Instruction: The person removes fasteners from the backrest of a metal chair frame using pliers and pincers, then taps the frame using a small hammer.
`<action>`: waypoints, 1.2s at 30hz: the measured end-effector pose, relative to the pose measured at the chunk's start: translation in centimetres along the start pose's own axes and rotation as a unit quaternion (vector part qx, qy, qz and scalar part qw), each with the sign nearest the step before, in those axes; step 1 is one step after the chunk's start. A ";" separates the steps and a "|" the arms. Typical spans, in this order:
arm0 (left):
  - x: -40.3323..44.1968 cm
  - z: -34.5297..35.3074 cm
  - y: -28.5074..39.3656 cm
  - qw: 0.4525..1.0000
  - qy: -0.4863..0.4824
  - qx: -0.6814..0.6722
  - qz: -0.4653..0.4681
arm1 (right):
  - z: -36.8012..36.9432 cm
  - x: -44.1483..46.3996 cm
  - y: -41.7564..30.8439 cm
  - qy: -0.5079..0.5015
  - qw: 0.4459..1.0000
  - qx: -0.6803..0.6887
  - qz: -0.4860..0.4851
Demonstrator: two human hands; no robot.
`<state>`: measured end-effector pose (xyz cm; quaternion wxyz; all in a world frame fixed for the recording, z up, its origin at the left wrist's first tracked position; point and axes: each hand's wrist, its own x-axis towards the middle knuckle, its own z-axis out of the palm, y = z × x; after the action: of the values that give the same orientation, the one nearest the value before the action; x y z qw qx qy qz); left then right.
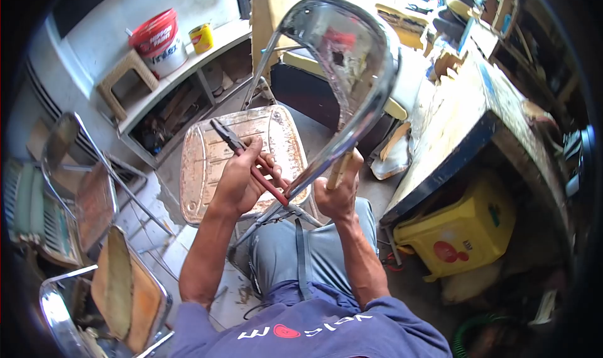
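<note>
A metal folding chair stands before me, with a chrome-framed backrest (391, 75) and a worn, rust-stained seat (207, 169). My left hand (242, 179) is closed around pliers (267, 183) with red handles, over the near part of the seat. The pliers' dark jaws point up and to the left. To the right of the chair's chrome tube, my right hand (339, 198) is closed on a short tan, stick-like piece (340, 169) beside the tube. Its exact kind is unclear, and some of the fingers are hidden.
Paint bucket (164, 44), yellow can (201, 38) and tan stool (129, 81) sit on a ledge at the back left. More folding chairs (94, 194) crowd the left side. At right stand a worn wooden table (452, 132) and a yellow plastic container (465, 232).
</note>
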<state>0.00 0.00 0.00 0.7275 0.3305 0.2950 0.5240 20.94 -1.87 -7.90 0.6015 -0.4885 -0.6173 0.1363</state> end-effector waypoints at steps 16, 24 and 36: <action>-3.9 -2.8 2.3 0.979 0.157 -0.122 -0.037 | 0.2 -3.6 -3.6 -0.070 0.993 0.003 0.096; -7.7 1.1 5.5 0.951 0.139 0.163 -0.225 | -3.2 -2.8 -9.9 -0.144 0.973 -0.009 0.180; -7.6 11.9 12.2 0.816 0.048 0.551 -0.171 | -7.9 0.7 -17.0 -0.231 0.842 0.127 0.471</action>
<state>0.21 -6.45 17.51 0.4870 0.5946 0.6203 0.1564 20.52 -12.93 7.28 0.3613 -0.5941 -0.4117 0.5891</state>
